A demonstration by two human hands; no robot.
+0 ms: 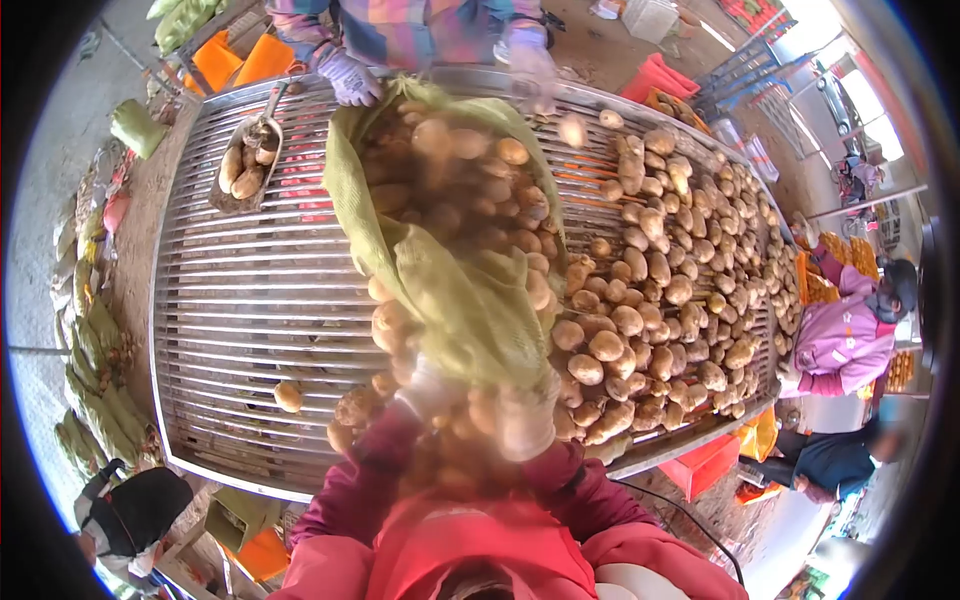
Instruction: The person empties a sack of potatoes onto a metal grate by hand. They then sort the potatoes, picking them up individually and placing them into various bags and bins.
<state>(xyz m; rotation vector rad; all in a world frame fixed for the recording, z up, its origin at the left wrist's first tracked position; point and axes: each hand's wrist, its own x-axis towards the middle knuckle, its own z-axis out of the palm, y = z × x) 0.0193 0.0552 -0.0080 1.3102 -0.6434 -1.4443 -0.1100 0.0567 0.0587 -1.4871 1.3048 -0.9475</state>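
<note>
A green woven sack (pixel 455 300) lies across the slatted metal table (pixel 230 330), its mouth wide and full of potatoes (pixel 430 140). At the sack's near end my left hand (pixel 430 388), in a pale glove, is closed on the fabric. My right hand (pixel 525 420), also gloved and blurred, grips the same end farther right. Potatoes lie around and below both hands, some smeared by motion. Across the table, a co-worker's gloved left-side hand (pixel 350 80) is at the sack's far edge; their other hand (pixel 532 75) is blurred near a loose potato (pixel 572 130).
Many loose potatoes (pixel 680 290) cover the table's right side. A scoop (pixel 270 125) with several potatoes rests at the far left; a single potato (pixel 288 396) lies near the front left. A person in pink (pixel 850 335) stands at the right end. A red crate (pixel 700 465) sits below.
</note>
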